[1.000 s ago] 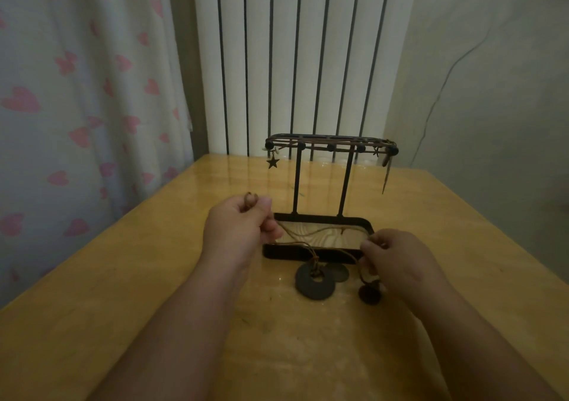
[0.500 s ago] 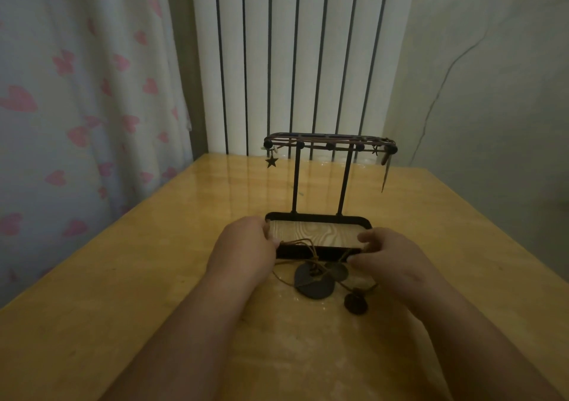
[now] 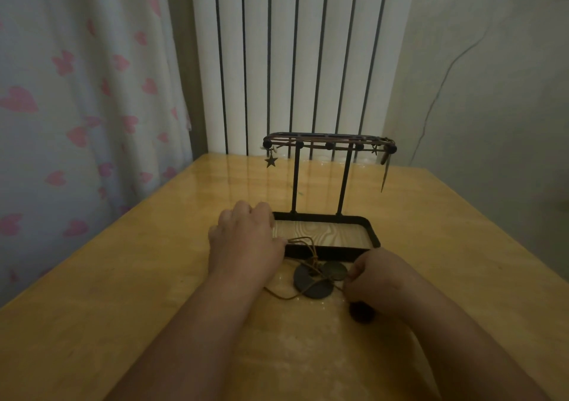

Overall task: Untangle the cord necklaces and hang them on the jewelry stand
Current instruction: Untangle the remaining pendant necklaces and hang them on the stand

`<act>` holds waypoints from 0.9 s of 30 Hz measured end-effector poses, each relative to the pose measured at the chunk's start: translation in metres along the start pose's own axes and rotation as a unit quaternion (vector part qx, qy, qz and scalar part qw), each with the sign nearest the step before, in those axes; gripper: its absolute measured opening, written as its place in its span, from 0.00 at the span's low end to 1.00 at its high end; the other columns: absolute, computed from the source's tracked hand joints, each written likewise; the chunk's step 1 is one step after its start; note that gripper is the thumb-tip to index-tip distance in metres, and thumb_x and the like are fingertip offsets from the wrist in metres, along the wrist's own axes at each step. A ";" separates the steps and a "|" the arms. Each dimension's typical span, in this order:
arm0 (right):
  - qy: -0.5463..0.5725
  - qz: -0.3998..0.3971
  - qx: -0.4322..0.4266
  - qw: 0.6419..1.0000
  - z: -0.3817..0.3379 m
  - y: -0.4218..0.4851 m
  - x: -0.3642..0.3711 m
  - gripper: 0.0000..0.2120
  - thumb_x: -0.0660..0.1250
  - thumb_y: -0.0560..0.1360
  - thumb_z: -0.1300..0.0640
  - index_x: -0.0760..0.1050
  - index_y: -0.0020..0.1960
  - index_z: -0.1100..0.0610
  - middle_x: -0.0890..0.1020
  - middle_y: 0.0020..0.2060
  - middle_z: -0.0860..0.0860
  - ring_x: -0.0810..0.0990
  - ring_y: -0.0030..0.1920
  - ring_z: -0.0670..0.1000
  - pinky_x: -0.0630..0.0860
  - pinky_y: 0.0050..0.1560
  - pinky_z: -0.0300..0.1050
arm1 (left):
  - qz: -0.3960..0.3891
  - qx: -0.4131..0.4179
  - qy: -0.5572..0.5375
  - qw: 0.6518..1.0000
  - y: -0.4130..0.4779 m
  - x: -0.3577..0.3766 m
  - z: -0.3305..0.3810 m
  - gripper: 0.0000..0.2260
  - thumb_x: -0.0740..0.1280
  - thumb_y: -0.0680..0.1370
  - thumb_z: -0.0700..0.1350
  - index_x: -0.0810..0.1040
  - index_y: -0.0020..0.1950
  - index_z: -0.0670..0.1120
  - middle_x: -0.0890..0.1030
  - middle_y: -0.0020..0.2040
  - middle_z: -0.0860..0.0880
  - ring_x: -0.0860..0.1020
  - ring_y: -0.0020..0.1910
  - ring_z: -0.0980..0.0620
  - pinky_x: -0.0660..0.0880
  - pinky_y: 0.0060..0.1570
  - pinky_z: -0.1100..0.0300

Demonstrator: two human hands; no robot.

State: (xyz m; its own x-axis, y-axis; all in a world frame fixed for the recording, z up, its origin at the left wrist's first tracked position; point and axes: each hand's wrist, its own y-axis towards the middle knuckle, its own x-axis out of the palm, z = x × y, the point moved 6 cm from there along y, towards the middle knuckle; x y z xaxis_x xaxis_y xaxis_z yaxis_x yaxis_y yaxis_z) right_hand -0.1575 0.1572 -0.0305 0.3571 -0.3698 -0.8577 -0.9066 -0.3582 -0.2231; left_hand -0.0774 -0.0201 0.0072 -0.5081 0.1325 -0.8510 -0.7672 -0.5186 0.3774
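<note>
Left hand [image 3: 246, 237]: curled, knuckles up, at the left end of the stand's tray. A cord runs in under its thumb side, so I take it as gripping that end, though the pinch itself is hidden.
Stand [image 3: 345, 252]: upright on the table [image 3: 123, 277] just behind the hands. One beaded strand with a star charm [image 3: 271, 161] is already draped along its top bar.
Cords [image 3: 311, 254]: loose knotted loops over the tray's front edge, trailing onto the table between the two hands.
Pendants: big disc [image 3: 312, 285] and small disc [image 3: 335, 269] lie overlapping on the table. A dark round pendant [image 3: 361, 311] sits by the right wrist.
Right hand [image 3: 378, 280]: apart from the left, fingers pinching a cord beside the small disc.
Progress: I judge one strand hung. The others are tangled, none freed or lifted to the bar.
</note>
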 end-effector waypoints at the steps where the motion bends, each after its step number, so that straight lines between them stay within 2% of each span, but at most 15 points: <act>1: 0.005 0.008 -0.010 1.000 0.000 -0.001 -0.001 0.03 0.70 0.74 0.57 0.83 0.46 0.54 0.83 0.43 0.52 0.81 0.44 0.50 0.82 0.51 0.50 | -0.017 0.027 -0.047 0.998 -0.001 0.003 0.005 0.12 0.68 0.77 0.56 0.73 0.58 0.56 0.71 0.55 0.55 0.68 0.56 0.55 0.70 0.56 0.57; 3: 0.054 0.026 -0.039 0.997 -0.002 -0.004 -0.007 0.05 0.68 0.76 0.55 0.82 0.43 0.53 0.83 0.40 0.52 0.81 0.41 0.49 0.82 0.46 0.48 | -0.066 0.092 -0.128 0.985 -0.006 0.009 0.019 0.13 0.69 0.77 0.53 0.75 0.61 0.59 0.71 0.58 0.59 0.67 0.61 0.57 0.69 0.61 0.59; 6: 0.171 0.022 -0.087 0.981 -0.011 -0.011 -0.011 0.07 0.65 0.78 0.55 0.80 0.44 0.55 0.82 0.39 0.53 0.80 0.39 0.50 0.79 0.42 0.46 | -0.141 0.190 -0.111 0.965 -0.015 0.022 0.036 0.21 0.68 0.77 0.55 0.70 0.69 0.62 0.67 0.66 0.62 0.60 0.68 0.59 0.61 0.68 0.57; 8: 0.200 0.023 -0.107 0.974 -0.015 -0.011 -0.011 0.07 0.63 0.78 0.55 0.79 0.46 0.55 0.83 0.42 0.54 0.82 0.43 0.53 0.82 0.47 0.51 | -0.169 0.203 -0.066 0.962 -0.017 0.030 0.037 0.22 0.67 0.78 0.57 0.69 0.71 0.62 0.65 0.69 0.61 0.58 0.70 0.57 0.58 0.70 0.54; 10: 0.223 0.025 -0.116 0.968 -0.016 -0.011 -0.012 0.07 0.63 0.78 0.55 0.78 0.47 0.55 0.83 0.43 0.55 0.82 0.46 0.55 0.81 0.51 0.55 | -0.165 0.198 -0.043 0.965 -0.017 0.032 0.036 0.17 0.65 0.79 0.56 0.73 0.68 0.59 0.67 0.68 0.60 0.60 0.69 0.56 0.60 0.71 0.52; 11: 0.242 0.026 -0.116 0.963 -0.016 -0.010 -0.013 0.06 0.63 0.78 0.56 0.78 0.48 0.55 0.84 0.42 0.55 0.82 0.45 0.54 0.80 0.52 0.56 | -0.159 0.193 -0.052 0.967 -0.017 0.030 0.037 0.12 0.63 0.80 0.54 0.75 0.64 0.58 0.70 0.65 0.59 0.63 0.66 0.55 0.63 0.69 0.52; 13: 0.276 0.030 -0.117 0.954 -0.014 -0.010 -0.016 0.06 0.62 0.78 0.58 0.78 0.48 0.56 0.83 0.38 0.54 0.81 0.41 0.53 0.80 0.50 0.55 | -0.154 0.146 -0.165 0.963 -0.015 0.024 0.035 0.06 0.61 0.82 0.52 0.78 0.52 0.55 0.76 0.54 0.55 0.72 0.55 0.54 0.72 0.58 0.55; 15: 0.288 0.043 -0.117 0.950 -0.013 -0.011 -0.019 0.05 0.63 0.78 0.60 0.78 0.48 0.56 0.82 0.36 0.54 0.79 0.37 0.51 0.80 0.45 0.51 | -0.146 0.074 -0.305 0.938 -0.011 0.018 0.029 0.10 0.59 0.83 0.50 0.76 0.44 0.54 0.79 0.43 0.53 0.78 0.44 0.55 0.74 0.43 0.62; 17: 0.297 0.051 -0.115 0.947 -0.011 -0.011 -0.021 0.05 0.65 0.77 0.62 0.79 0.47 0.56 0.81 0.37 0.55 0.77 0.35 0.49 0.78 0.38 0.45 | -0.105 0.025 -0.362 0.926 -0.006 0.011 0.019 0.12 0.58 0.84 0.49 0.76 0.43 0.52 0.78 0.37 0.52 0.77 0.36 0.57 0.71 0.33 0.67; 19: 0.314 0.055 -0.117 0.941 -0.010 -0.011 -0.022 0.05 0.66 0.76 0.64 0.80 0.47 0.57 0.82 0.38 0.56 0.77 0.34 0.48 0.77 0.39 0.43 | -0.048 -0.020 -0.399 0.916 -0.001 0.005 0.009 0.13 0.57 0.84 0.49 0.76 0.43 0.51 0.75 0.33 0.51 0.74 0.33 0.54 0.71 0.32 0.63; 22: 0.326 0.070 -0.120 0.935 -0.007 -0.010 -0.023 0.05 0.67 0.77 0.61 0.81 0.49 0.54 0.84 0.42 0.53 0.82 0.41 0.50 0.81 0.45 0.45 | 0.018 -0.084 -0.414 0.906 0.005 -0.003 -0.006 0.13 0.57 0.84 0.49 0.78 0.44 0.51 0.74 0.35 0.53 0.72 0.34 0.55 0.66 0.33 0.60; 24: 0.337 0.075 -0.121 0.931 -0.006 -0.009 -0.024 0.05 0.67 0.78 0.60 0.81 0.49 0.53 0.85 0.41 0.53 0.83 0.41 0.48 0.82 0.43 0.44 | 0.014 -0.099 -0.368 0.925 0.006 -0.002 -0.010 0.13 0.57 0.84 0.49 0.79 0.46 0.50 0.76 0.39 0.56 0.71 0.38 0.60 0.65 0.34 0.63; 27: 0.402 0.078 -0.111 0.906 -0.004 -0.009 -0.025 0.06 0.64 0.79 0.62 0.80 0.49 0.56 0.85 0.38 0.54 0.82 0.34 0.48 0.80 0.37 0.43 | 0.003 -0.103 -0.312 0.944 0.006 0.003 -0.013 0.13 0.57 0.84 0.50 0.79 0.46 0.51 0.75 0.41 0.58 0.71 0.40 0.62 0.66 0.36 0.63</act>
State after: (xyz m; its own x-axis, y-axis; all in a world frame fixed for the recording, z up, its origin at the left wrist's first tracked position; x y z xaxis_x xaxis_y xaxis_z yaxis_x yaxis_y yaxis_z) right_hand -0.1578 0.1663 -0.0048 0.3578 -0.9033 -0.2366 -0.9244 -0.3784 0.0470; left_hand -0.0783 -0.0341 0.0023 -0.6928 0.5683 -0.4439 -0.7043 -0.6654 0.2473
